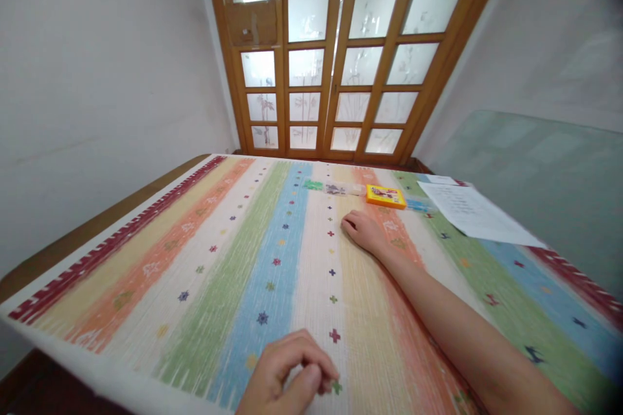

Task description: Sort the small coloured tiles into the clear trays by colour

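My left hand (289, 369) rests at the near edge of the striped tablecloth (253, 259), its fingers loosely curled towards the thumb with nothing seen in them. Farther out, my right hand (364, 231) lies on the cloth with fingers folded in, and nothing shows in its grasp. Just beyond it sits a small yellow and orange box (385, 196) with a printed picture. Clear packets stand in line with the box: one with green pieces (313, 185), one with dark grey pieces (335, 189), and one with blue pieces (417, 205) at its right.
White sheets of paper (472, 213) with writing lie at the table's right side, partly past its edge. A pale green glass-like panel (540, 188) stands to the right. Beyond the table are wooden doors (335, 65) with glass panes; a white wall (107, 65) rises at left.
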Motion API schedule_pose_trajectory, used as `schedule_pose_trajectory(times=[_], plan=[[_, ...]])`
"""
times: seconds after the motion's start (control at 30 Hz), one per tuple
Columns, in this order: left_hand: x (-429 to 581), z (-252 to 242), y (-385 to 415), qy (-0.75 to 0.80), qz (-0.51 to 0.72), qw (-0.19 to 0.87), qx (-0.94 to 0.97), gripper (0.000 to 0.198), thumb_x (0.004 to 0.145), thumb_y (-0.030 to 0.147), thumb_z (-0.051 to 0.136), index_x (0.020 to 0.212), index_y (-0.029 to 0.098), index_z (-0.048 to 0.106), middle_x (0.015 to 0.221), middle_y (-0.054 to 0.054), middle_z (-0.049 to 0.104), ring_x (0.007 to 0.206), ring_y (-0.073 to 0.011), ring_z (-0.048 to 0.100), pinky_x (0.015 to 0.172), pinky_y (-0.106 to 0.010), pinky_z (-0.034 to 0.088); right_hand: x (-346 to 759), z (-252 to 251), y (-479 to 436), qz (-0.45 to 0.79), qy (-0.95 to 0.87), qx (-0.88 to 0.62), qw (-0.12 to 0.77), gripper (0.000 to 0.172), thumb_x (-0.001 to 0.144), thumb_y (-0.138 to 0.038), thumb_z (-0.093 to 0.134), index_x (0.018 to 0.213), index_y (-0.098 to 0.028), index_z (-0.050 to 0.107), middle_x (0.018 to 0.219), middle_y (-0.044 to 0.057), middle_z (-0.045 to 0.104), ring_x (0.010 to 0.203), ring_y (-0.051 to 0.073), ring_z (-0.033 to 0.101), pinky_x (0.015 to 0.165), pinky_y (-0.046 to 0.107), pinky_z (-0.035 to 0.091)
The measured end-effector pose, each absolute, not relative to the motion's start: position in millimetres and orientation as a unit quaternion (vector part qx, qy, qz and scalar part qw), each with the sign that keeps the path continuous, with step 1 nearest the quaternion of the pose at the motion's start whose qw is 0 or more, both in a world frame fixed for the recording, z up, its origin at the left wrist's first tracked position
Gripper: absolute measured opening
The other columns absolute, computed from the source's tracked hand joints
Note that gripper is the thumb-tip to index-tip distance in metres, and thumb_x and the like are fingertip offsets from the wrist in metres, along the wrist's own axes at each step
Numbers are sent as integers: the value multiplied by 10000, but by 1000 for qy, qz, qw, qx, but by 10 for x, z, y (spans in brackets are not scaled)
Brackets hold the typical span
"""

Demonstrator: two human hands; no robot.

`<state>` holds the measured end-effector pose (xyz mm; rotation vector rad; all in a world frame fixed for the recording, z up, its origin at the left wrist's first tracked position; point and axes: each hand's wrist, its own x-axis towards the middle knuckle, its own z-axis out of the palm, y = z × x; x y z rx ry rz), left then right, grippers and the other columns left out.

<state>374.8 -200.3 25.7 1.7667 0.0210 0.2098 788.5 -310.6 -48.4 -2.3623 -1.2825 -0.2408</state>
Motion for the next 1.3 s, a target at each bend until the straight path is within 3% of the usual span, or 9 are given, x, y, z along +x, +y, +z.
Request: schedule_pose_trajectory(times=[0.17,0.33,0.43,0.57,0.77,0.87,1.03,1.17,1.3], plan=[[4901,345,-2202,21,118,615,779,245,986,351,536,948,249,755,948,-60,718,898,-199,651,861,-346,514,7874,-474,-3094,-95,-464,-852,221,276,1025,-264,479,914,-179,717,963,83,690,905,200,610,825,295,424],[5985,-76,-1548,-9,148,446,882,209,938,237,536,959,215,742,1052,-62,725,1020,-204,646,939,-352,500,7877,-477,-3111,-89,-455,-855,232,258,1016,-246,503,913,-176,729,949,79,691,902,196,607,819,291,427],[6463,-376,-1078,8,160,317,935,193,914,181,543,916,197,735,1008,-76,717,1028,-225,632,996,-392,471,7880,-459,-3136,-80,-466,-847,244,261,1022,-255,508,907,-179,730,948,74,696,896,193,608,818,292,427],[6817,-545,-686,-32,173,233,956,184,934,212,542,958,198,724,1013,-79,695,1020,-226,623,965,-374,468,7887,-435,-3138,-81,-465,-845,251,256,1024,-261,523,905,-175,733,943,74,699,885,192,607,812,297,429],[7203,-582,-446,-101,129,202,966,182,960,286,510,891,204,658,890,-55,677,831,-203,605,774,-325,452,7930,-497,-3130,-87,-465,-845,250,242,1024,-277,547,923,-185,745,956,72,698,909,196,607,829,307,437],[7413,-624,-269,-99,129,209,964,191,958,290,498,880,209,653,879,-46,687,808,-203,602,752,-321,440,8048,-552,-3178,-105,-451,-849,255,231,1021,-276,544,958,-191,749,1000,76,699,961,204,610,865,317,450],[7625,-710,-13,-52,195,228,953,219,945,268,486,892,203,688,951,-72,695,953,-231,622,888,-354,475,8523,-506,-3361,-177,-326,-898,238,276,999,-232,487,1028,-187,758,1105,113,695,1078,244,590,991,363,434],[7669,-761,49,-16,222,228,948,223,934,264,513,982,198,720,1059,-93,693,1084,-246,619,1024,-388,471,8999,-402,-3621,-204,-205,-942,172,394,1021,-378,462,1250,-192,724,1303,161,639,1217,309,532,1080,436,381],[7725,-786,70,47,250,200,946,312,939,293,522,1173,200,706,1223,-112,661,1226,-264,581,1129,-420,426,9352,-405,-3921,-172,-99,-973,118,572,1030,-577,400,1440,-240,614,1543,165,482,1401,369,401,1145,570,305]])
